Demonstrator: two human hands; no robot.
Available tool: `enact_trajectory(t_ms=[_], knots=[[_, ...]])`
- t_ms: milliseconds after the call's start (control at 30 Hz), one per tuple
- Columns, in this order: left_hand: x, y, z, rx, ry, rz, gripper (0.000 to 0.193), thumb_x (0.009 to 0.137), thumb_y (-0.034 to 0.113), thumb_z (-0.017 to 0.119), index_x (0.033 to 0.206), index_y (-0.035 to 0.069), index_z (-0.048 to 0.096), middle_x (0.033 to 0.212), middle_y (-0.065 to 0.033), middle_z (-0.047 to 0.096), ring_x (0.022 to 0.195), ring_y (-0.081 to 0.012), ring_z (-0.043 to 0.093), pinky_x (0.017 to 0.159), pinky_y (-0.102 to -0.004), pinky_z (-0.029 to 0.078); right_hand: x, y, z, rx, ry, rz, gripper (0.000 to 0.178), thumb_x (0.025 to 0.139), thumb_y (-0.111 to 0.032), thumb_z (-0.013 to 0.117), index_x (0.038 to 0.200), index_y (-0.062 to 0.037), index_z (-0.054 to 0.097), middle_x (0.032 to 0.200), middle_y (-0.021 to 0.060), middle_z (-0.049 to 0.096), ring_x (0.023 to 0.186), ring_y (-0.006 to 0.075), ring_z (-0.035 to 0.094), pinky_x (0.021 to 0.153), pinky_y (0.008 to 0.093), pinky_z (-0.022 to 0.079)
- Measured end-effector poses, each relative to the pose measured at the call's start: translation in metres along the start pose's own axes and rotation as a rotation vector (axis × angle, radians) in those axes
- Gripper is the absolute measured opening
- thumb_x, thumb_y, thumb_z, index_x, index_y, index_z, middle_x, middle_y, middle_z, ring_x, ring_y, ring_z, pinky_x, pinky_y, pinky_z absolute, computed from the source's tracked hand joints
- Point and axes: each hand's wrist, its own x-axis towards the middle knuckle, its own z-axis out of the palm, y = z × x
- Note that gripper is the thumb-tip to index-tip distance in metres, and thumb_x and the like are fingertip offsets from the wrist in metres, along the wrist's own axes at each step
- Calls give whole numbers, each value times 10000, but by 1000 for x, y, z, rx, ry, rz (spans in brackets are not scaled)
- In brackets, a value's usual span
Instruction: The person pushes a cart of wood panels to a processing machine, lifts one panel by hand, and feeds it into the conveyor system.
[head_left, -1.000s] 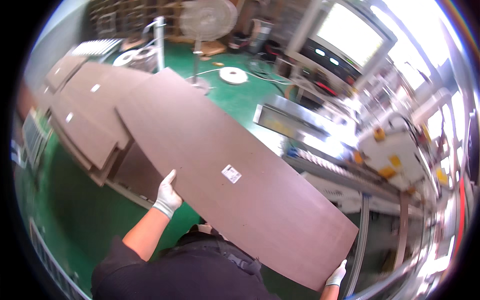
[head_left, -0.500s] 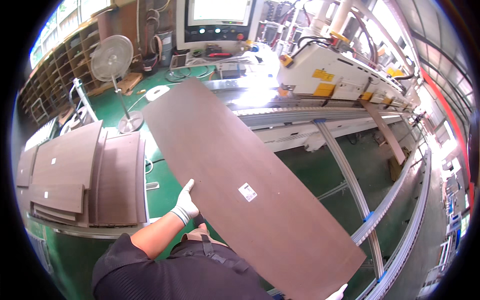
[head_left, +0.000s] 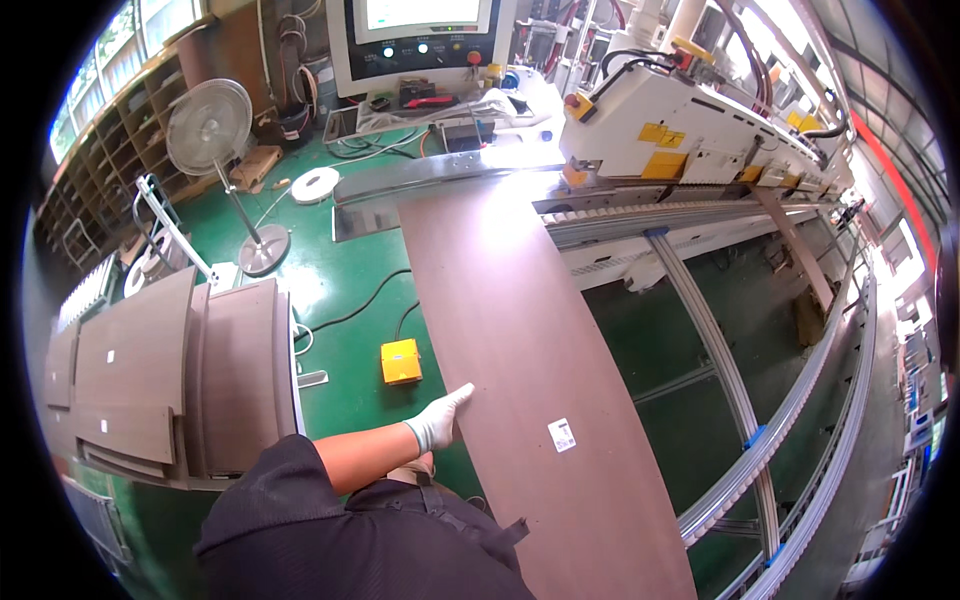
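A long brown wood-grain panel [head_left: 520,330] stretches from my waist toward the metal infeed table [head_left: 440,172] of a white edge-working machine [head_left: 690,125]. A small white sticker [head_left: 562,434] sits near the panel's close end. My left hand [head_left: 438,420], in a white glove, presses flat against the panel's left edge, fingers pointing forward. My right hand is out of sight, hidden beyond the panel's near end.
A stack of similar brown panels [head_left: 170,380] lies at my left. A yellow foot pedal [head_left: 401,361] with black cables rests on the green floor. A standing fan [head_left: 212,125] is behind it. Curved roller conveyor rails [head_left: 800,400] run along the right.
The view has swung from the panel stack to the machine. The panel has turned from a diagonal to pointing straight at the infeed table, and my left hand still rides its left edge.
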Motion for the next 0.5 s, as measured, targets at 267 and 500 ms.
enact_trajectory(t_ms=[267, 500], knots=[[69, 132, -77, 807, 377, 644, 700, 998, 396, 735, 1500, -9, 464, 1400, -147, 603, 1264, -241, 583, 1110, -391, 458, -70, -45, 22, -467, 279, -154, 690, 1055, -529, 502, 1272, 112, 637, 1347, 315, 647, 1233, 439, 646, 1056, 554, 516], [124, 392, -24, 1938, 712, 860, 750, 970, 493, 622, 1558, 50, 478, 1667, -232, 378, 1557, -424, 306, 1277, -502, 248, -90, 3, 81, -572, 474, -435, 576, 1070, -481, 472, 1156, 43, 696, 1178, 276, 712, 1065, 475, 679, 945, 548, 567]])
